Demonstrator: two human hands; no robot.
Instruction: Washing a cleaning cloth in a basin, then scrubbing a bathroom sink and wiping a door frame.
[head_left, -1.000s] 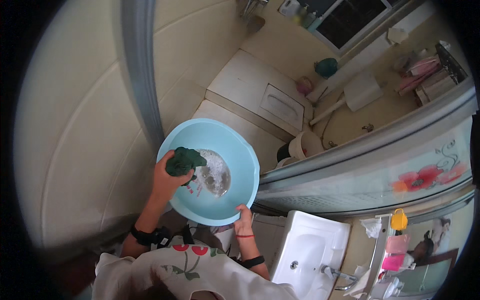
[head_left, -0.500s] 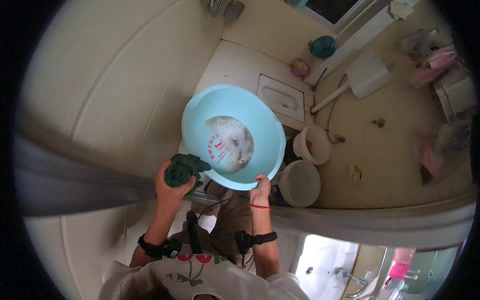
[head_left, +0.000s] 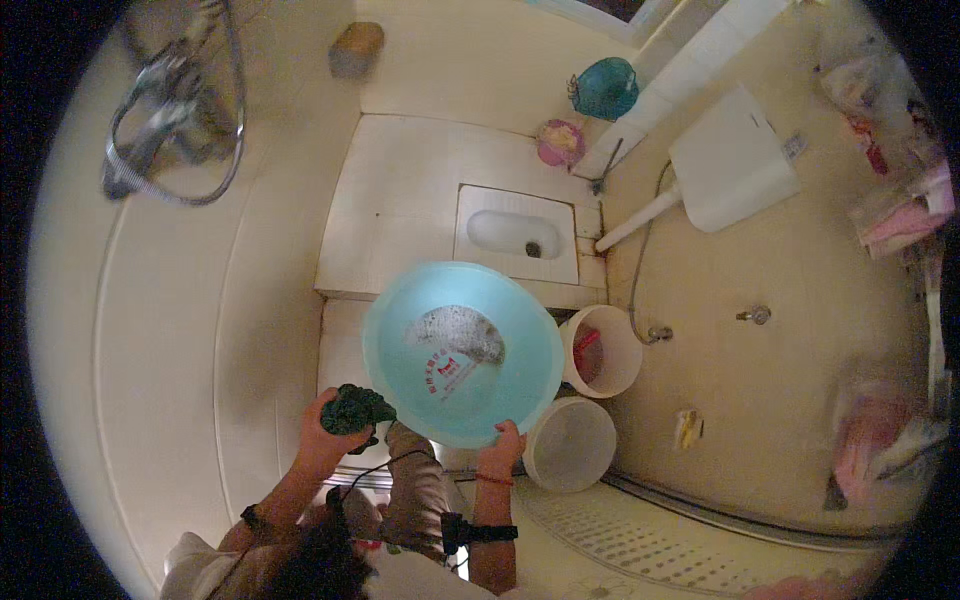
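A wide light-blue plastic basin [head_left: 525,365] with red printing inside hangs in front of me, with my right hand [head_left: 502,447] closed on its near right rim. Cloudy, sudsy water [head_left: 460,332] pools toward the basin's far side, so it looks tilted away from me. My left hand [head_left: 322,440] is wrapped round a bunched dark green cloth [head_left: 355,410], beside the near left rim. Whether the cloth touches the basin I cannot tell. The basin's underside is hidden.
Beyond the basin, a squat toilet [head_left: 515,232] is set in a raised tiled step [head_left: 390,190]. A pale bucket [head_left: 615,345] and a white bucket [head_left: 575,450] stand right of the basin. A shower hose [head_left: 240,110] hangs at far left; a white cistern [head_left: 733,160] is on the right wall.
The basin now sits nearer the toilet step's edge in view, and the water has run to its far side. The view has swung; the curtain and sink are gone, the shower hose shows.
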